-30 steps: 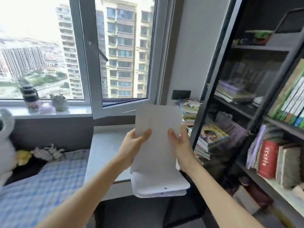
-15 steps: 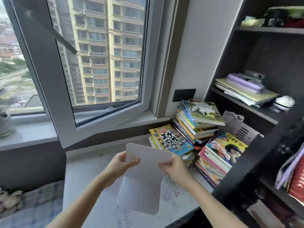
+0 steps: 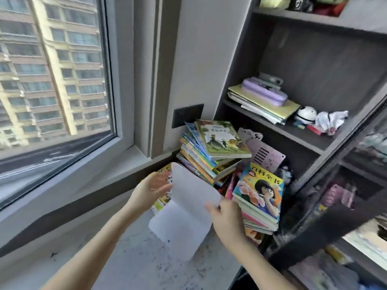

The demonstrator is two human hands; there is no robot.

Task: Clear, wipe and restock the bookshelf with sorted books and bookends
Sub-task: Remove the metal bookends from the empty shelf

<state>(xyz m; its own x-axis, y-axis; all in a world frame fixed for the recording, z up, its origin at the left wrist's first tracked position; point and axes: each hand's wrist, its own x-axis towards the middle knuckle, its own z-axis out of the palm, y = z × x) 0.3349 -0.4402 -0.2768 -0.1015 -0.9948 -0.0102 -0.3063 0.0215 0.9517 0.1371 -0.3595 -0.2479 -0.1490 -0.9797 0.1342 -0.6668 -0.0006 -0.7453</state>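
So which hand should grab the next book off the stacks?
Probably right: the right hand sits beside the nearest book stack, while the left hand is across the white bookend both hold.

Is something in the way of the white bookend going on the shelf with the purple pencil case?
Yes. Book stacks on the desk rise between the white bookend and that shelf, and a paper pile under the purple pencil case fills the shelf's left part.

White bookend (image 3: 184, 214) between left hand (image 3: 150, 191) and right hand (image 3: 228, 222)
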